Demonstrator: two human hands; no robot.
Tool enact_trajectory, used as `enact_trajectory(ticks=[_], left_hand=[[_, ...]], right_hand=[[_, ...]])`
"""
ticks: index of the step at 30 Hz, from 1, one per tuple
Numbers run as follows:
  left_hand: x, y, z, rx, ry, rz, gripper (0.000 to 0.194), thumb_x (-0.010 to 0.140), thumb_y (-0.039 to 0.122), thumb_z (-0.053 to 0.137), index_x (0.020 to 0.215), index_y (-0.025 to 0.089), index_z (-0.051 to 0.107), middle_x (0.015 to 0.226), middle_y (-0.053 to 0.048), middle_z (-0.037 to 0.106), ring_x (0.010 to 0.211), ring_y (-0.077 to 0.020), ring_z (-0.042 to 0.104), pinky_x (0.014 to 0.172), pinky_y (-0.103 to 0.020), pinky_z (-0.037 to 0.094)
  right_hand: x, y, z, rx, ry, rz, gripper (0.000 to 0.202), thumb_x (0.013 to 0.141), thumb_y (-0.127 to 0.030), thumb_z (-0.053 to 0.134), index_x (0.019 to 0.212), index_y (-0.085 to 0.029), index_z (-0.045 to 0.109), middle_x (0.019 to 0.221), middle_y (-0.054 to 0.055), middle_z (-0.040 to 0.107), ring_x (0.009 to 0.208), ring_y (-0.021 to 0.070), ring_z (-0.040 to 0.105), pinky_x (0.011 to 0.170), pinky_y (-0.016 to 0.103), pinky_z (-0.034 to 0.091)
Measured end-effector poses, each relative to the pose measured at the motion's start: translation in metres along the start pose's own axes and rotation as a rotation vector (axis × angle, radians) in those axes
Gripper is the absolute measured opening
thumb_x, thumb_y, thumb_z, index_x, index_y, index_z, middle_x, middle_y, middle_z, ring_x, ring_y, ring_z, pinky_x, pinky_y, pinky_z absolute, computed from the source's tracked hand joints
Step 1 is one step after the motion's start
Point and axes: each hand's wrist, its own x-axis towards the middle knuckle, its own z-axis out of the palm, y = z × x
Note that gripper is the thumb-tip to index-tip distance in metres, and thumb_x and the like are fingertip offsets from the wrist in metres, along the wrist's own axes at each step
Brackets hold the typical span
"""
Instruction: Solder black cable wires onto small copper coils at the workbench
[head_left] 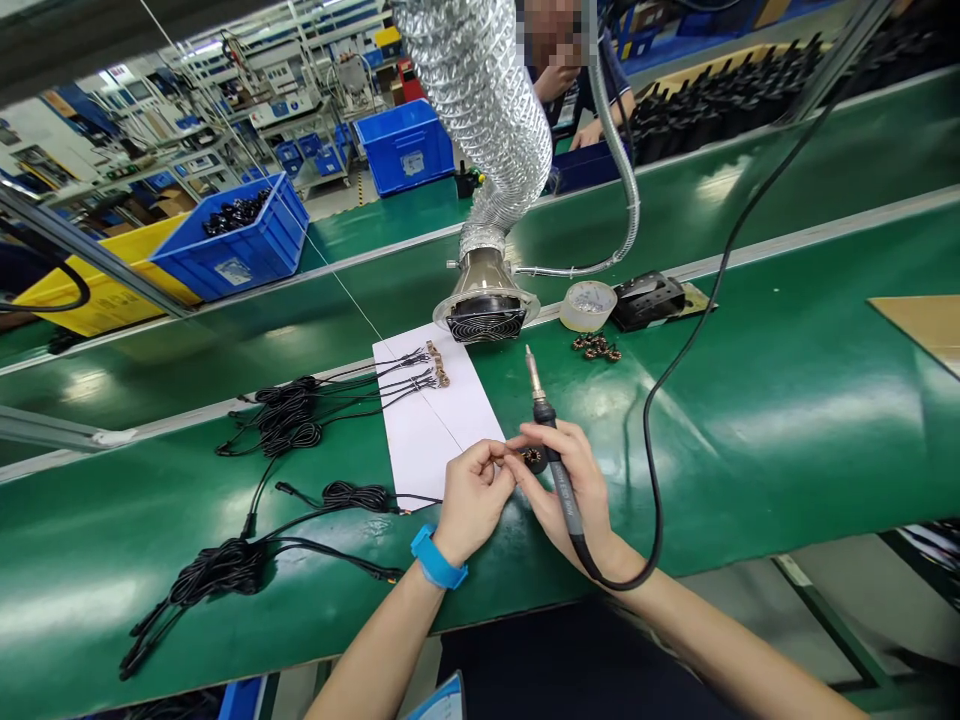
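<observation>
My right hand (574, 485) is closed around a soldering iron (564, 490), its metal tip pointing up and away from me. With a blue band at the wrist, my left hand (474, 500) is pinched shut at the fingertips. A black cable (420, 497) runs in under it, and its end is hidden by the fingers. Both hands' fingertips meet. Just beyond them, partly covered, is a small copper-wound ring coil (532, 456). A white sheet (420, 440) lies beyond my left hand, with several cable ends joined to coils (437, 365) on it.
Bundled black cables (225, 570) lie on the green bench at left. A fume extractor fan (486, 318) hangs ahead. Loose ring coils (596, 347), a tape roll (588, 305) and a black holder (649, 298) sit to its right. The iron's cord loops right. A co-worker sits across.
</observation>
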Motion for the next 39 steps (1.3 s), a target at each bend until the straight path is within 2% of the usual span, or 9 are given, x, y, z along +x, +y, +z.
enact_trajectory(ticks=[6, 9, 12, 16, 21, 25, 30, 34, 39], left_hand=[[0.0, 0.005, -0.005, 0.197, -0.081, 0.006, 0.02, 0.09, 0.033, 0.064, 0.089, 0.014, 0.07, 0.077, -0.002, 0.063, 0.063, -0.0109, 0.046, 0.061, -0.024, 0.038], [0.002, 0.009, -0.01, 0.242, -0.121, 0.017, 0.025, 0.09, 0.038, 0.065, 0.087, 0.014, 0.072, 0.078, -0.004, 0.064, 0.068, -0.0129, 0.05, 0.064, -0.025, 0.041], [0.004, 0.008, -0.013, 0.218, -0.206, -0.044, 0.029, 0.091, 0.042, 0.065, 0.088, 0.014, 0.071, 0.077, -0.004, 0.064, 0.068, -0.0138, 0.054, 0.065, -0.025, 0.043], [0.004, 0.002, -0.011, 0.14, -0.325, -0.202, 0.037, 0.091, 0.05, 0.062, 0.095, 0.014, 0.067, 0.06, 0.003, 0.051, 0.049, -0.0087, 0.043, 0.049, -0.022, 0.032], [0.007, -0.001, -0.006, 0.088, -0.339, -0.193, 0.039, 0.089, 0.051, 0.065, 0.092, 0.013, 0.067, 0.064, 0.003, 0.051, 0.053, -0.0076, 0.038, 0.051, -0.022, 0.03], [0.009, -0.002, -0.003, 0.112, -0.306, -0.205, 0.036, 0.09, 0.049, 0.064, 0.095, 0.013, 0.068, 0.063, 0.002, 0.053, 0.053, -0.0085, 0.04, 0.052, -0.022, 0.031], [0.013, -0.006, 0.002, 0.11, -0.194, -0.168, 0.03, 0.088, 0.042, 0.067, 0.086, 0.013, 0.068, 0.074, -0.002, 0.062, 0.063, -0.0105, 0.049, 0.058, -0.023, 0.037], [0.017, -0.009, 0.006, 0.107, -0.084, -0.173, 0.025, 0.084, 0.038, 0.07, 0.082, 0.013, 0.068, 0.072, -0.003, 0.064, 0.061, -0.0106, 0.051, 0.058, -0.023, 0.038], [0.022, -0.014, 0.01, 0.128, 0.022, -0.157, 0.022, 0.082, 0.034, 0.07, 0.079, 0.012, 0.069, 0.065, -0.001, 0.061, 0.057, -0.0095, 0.049, 0.055, -0.022, 0.036]], right_hand=[[0.004, 0.005, -0.01, -0.036, -0.06, -0.018, 0.035, 0.094, -0.014, 0.058, 0.125, -0.031, 0.058, 0.106, 0.004, 0.057, 0.091, 0.016, 0.066, 0.085, 0.035, 0.058], [0.002, 0.009, -0.018, -0.065, -0.072, -0.002, 0.035, 0.094, -0.015, 0.059, 0.125, -0.03, 0.058, 0.103, 0.005, 0.06, 0.095, 0.0184, 0.067, 0.086, 0.037, 0.059], [-0.002, 0.013, -0.026, -0.068, -0.109, -0.003, 0.036, 0.094, -0.015, 0.06, 0.127, -0.029, 0.057, 0.101, 0.005, 0.064, 0.098, 0.0201, 0.067, 0.088, 0.039, 0.059], [-0.009, 0.018, -0.031, -0.071, -0.13, -0.011, 0.036, 0.094, -0.014, 0.059, 0.127, -0.028, 0.057, 0.102, 0.006, 0.066, 0.098, 0.0198, 0.069, 0.086, 0.038, 0.06], [-0.018, 0.027, -0.032, -0.095, -0.11, -0.014, 0.038, 0.093, -0.012, 0.06, 0.127, -0.029, 0.058, 0.105, 0.006, 0.066, 0.098, 0.0202, 0.069, 0.088, 0.039, 0.06], [-0.021, 0.032, -0.031, -0.105, -0.089, -0.059, 0.042, 0.092, -0.009, 0.06, 0.128, -0.029, 0.058, 0.107, 0.006, 0.062, 0.098, 0.0185, 0.067, 0.088, 0.036, 0.06], [-0.019, 0.035, -0.026, -0.116, -0.066, -0.072, 0.042, 0.092, -0.01, 0.059, 0.129, -0.029, 0.058, 0.11, 0.007, 0.06, 0.096, 0.0181, 0.068, 0.084, 0.034, 0.06], [-0.016, 0.039, -0.026, -0.113, -0.037, 0.0, 0.039, 0.093, -0.013, 0.06, 0.128, -0.029, 0.059, 0.106, 0.007, 0.065, 0.096, 0.0194, 0.069, 0.085, 0.036, 0.061], [-0.018, 0.042, -0.036, -0.085, 0.122, 0.129, 0.029, 0.094, -0.02, 0.059, 0.122, -0.026, 0.066, 0.092, 0.004, 0.071, 0.08, 0.019, 0.07, 0.078, 0.036, 0.06]])
